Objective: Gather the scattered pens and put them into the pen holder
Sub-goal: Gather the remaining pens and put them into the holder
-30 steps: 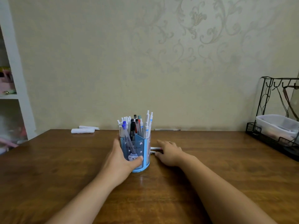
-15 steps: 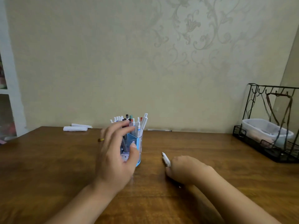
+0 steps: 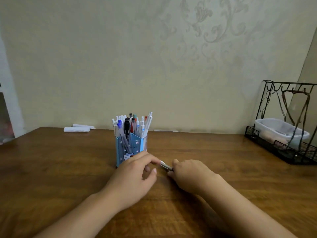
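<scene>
A blue pen holder (image 3: 127, 148) stands upright on the wooden table (image 3: 51, 165), filled with several pens (image 3: 133, 126). Just in front of and right of it, my right hand (image 3: 190, 176) grips loose pens (image 3: 166, 166) close to the tabletop; only their white and grey tips stick out to the left. My left hand (image 3: 132, 179) lies in front of the holder, and its fingertips touch those pen tips. I cannot tell how many pens my right hand holds.
A black wire rack (image 3: 288, 126) with a clear plastic box (image 3: 279, 131) stands at the right edge. White rolled items (image 3: 77, 128) lie at the back left by the wall. A thin pen-like object (image 3: 167, 130) lies along the wall behind the holder.
My left hand has let go of the holder and dropped to the right toward the pens. My right hand picked pens off the table and drew them nearer to me.
</scene>
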